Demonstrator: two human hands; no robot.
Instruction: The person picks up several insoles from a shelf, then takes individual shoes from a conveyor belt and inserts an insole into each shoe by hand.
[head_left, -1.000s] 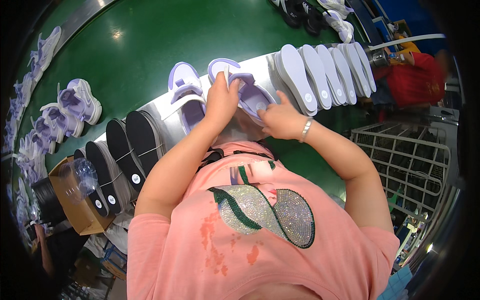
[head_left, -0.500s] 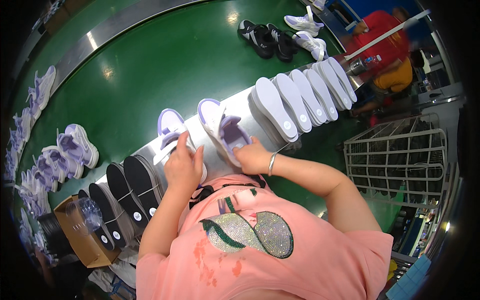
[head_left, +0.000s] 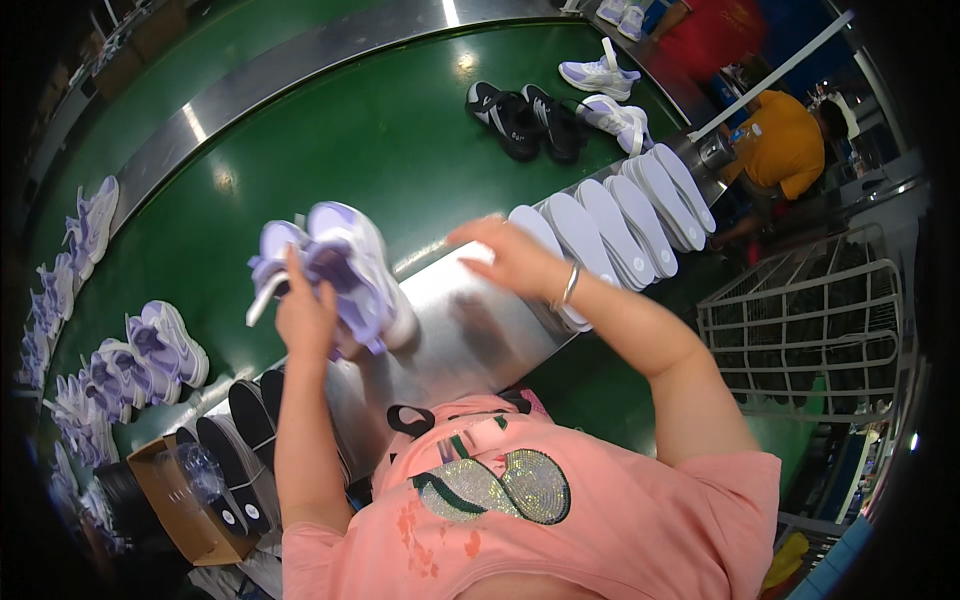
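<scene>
My left hand (head_left: 305, 312) grips a white-and-lilac sneaker (head_left: 278, 243) at its opening, index finger stretched along it. Part of that shoe is hidden behind the hand. Against it on the right is a second white-and-lilac sneaker (head_left: 352, 262), tilted, its lilac lining facing me; whether my thumb also holds it I cannot tell. Both are over the far edge of the metal ledge (head_left: 450, 345). My right hand (head_left: 512, 258) hangs above the ledge, fingers apart and holding nothing, close to the row of pale grey insoles (head_left: 580, 235).
Black insoles (head_left: 250, 420) and a cardboard box (head_left: 165, 500) stand at the left. More lilac sneakers (head_left: 165, 345) line the green belt (head_left: 300, 140). Black shoes (head_left: 510, 120) sit at the far right. Beyond are a wire cart (head_left: 800, 335) and a person in orange (head_left: 785, 145).
The two sneakers have moved left and come together at my left hand. My right hand has let go of the right sneaker and lifted away, opening.
</scene>
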